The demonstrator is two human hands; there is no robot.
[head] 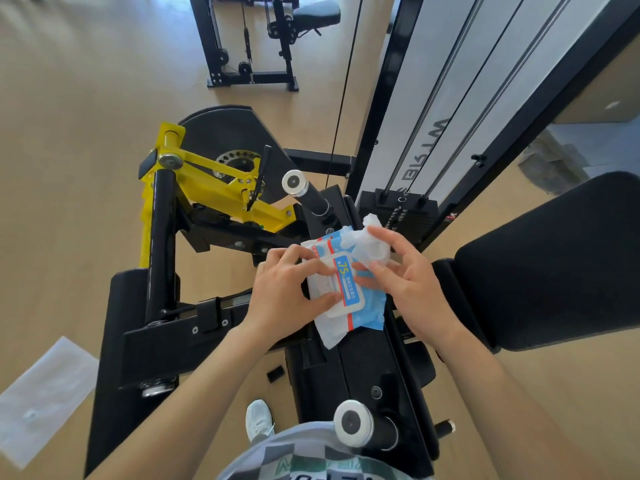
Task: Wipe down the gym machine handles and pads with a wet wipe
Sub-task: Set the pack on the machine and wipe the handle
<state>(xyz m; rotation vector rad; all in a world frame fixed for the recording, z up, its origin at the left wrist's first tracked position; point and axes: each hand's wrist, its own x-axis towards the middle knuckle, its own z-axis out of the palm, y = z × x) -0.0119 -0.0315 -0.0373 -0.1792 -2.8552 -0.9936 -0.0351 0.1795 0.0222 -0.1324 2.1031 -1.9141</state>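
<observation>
Wet wipe [372, 245] half-drawn: left hand [287, 292] grip curls round pack [346, 294], steadying it above the machine frame [367, 368]; right hand [412, 282] grip pinches the bunched wipe to pull it free; back pad [554, 265] far right, likely unwiped.

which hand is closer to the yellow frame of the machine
Left. The left hand grips the wipe pack on the side facing the yellow frame. The right hand, holding a pulled-out wipe, is across the pack, farther from the frame.
</observation>
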